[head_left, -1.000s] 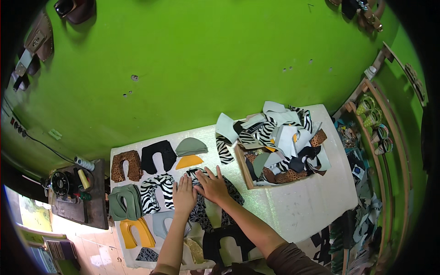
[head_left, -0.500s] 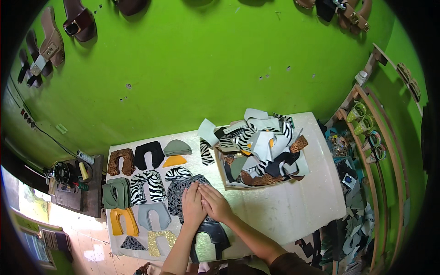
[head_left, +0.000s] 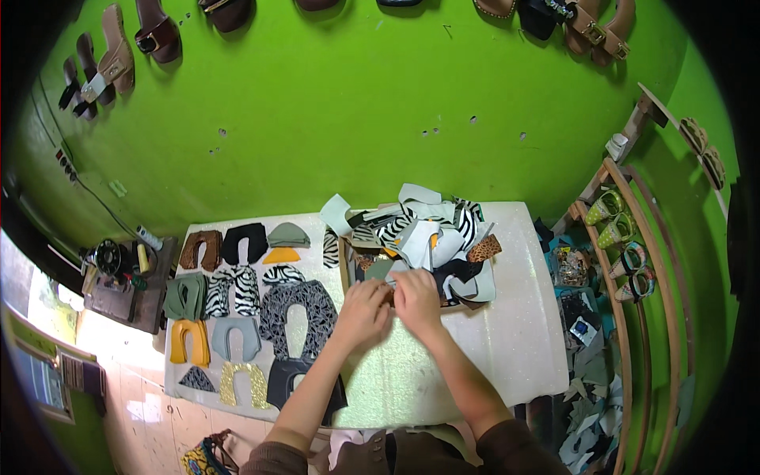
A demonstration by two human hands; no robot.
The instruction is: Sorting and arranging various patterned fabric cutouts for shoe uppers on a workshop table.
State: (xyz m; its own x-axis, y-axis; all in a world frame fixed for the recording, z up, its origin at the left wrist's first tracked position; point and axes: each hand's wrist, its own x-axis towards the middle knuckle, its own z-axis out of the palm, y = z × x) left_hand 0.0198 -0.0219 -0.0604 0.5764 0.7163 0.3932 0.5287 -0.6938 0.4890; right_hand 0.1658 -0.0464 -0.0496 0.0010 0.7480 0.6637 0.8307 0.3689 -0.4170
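Observation:
My left hand and my right hand are close together at the near side of a box heaped with cut material scraps. White, zebra, leopard, black and olive pieces stick out of it. The fingers of both hands are curled, and what lies between them is hidden or too small to name. To the left of my forearm is a grey-and-black patterned U-shaped stack. Below it lies a black U-shaped piece, partly covered by my left forearm.
Sorted cutouts line the table's left side: leopard, black, olive, zebra, yellow, grey and gold glitter. A small bench with a machine stands left. Sandals hang on a wooden rack right.
Both hands have moved from the grey-and-black patterned stack up and right to the box's near side. That stack now shows its U shape. The whole view has shifted slightly.

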